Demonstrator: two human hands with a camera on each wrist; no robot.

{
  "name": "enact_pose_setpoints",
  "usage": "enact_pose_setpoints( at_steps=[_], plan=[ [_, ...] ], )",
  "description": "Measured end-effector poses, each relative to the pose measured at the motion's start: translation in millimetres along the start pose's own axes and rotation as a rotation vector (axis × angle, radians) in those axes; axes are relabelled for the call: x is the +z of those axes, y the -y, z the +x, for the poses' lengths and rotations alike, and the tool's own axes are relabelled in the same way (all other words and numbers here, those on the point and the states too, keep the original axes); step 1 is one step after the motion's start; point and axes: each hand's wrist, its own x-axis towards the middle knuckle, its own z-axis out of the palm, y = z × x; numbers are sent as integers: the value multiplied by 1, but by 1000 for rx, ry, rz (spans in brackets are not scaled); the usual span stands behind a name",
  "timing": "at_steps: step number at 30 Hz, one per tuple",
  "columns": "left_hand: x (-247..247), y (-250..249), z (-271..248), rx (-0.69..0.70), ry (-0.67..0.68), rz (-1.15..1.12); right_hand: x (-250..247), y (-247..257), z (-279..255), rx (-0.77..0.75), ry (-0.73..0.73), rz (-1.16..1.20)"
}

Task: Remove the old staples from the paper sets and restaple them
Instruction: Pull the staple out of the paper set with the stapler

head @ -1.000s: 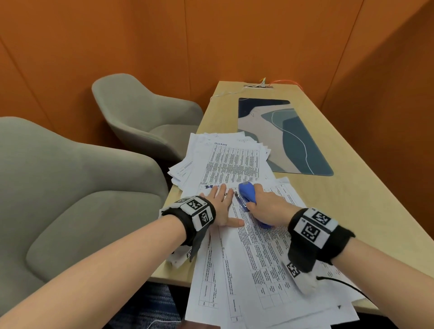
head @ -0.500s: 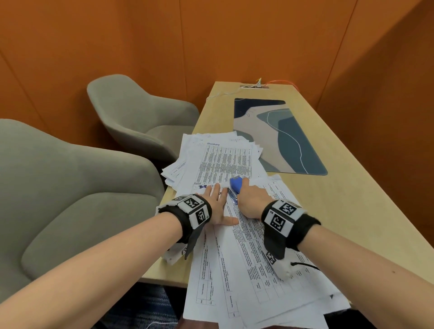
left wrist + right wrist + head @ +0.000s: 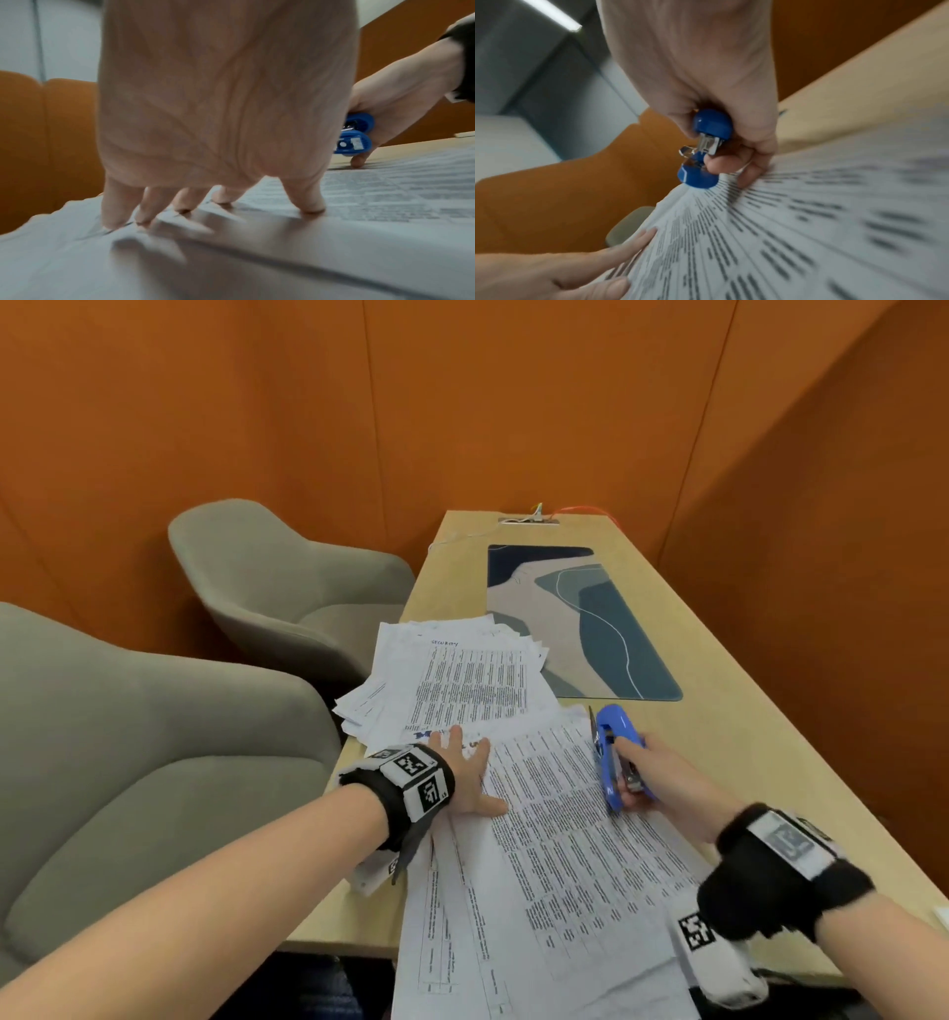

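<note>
Your left hand [image 3: 464, 775] presses flat on the paper set [image 3: 554, 839] near the bench's left edge. Your right hand [image 3: 655, 775] grips the blue stapler [image 3: 611, 752], fingers curled round it. The corner looks freshly stapled, perhaps; next, shift the set aside.

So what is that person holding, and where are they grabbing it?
The right hand holds the blue stapler around its rear half, leaving the front end free. The left hand holds nothing; it presses flat on the papers.

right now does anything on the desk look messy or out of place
Yes. The paper sets lie in a fanned, skewed pile, and the printed set under the left hand juts past the desk's near edge. The right hand holds the blue stapler beside it.
</note>
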Motion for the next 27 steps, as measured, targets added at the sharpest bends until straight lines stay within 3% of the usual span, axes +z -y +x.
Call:
enact_pose_setpoints(
  at_steps=[3,5,13,20,22,27],
  plan=[
    [-5,-27,-2,132,-105,77,-5,-5,-4,26,24,68],
    [-9,-49,-1,231,-90,42,-4,-5,-3,24,27,74],
    [-26,-78,13,174,-221,8,-5,-5,-3,24,71,81],
    [-24,-50,23,166,-14,-44,-3,-1,-3,25,59,21],
    [-24,-47,22,150,2,-39,-4,3,-3,10,27,-99],
    [-19,-45,22,139,-2,-75,15,4,-10,-91,-13,-712]
  ],
)
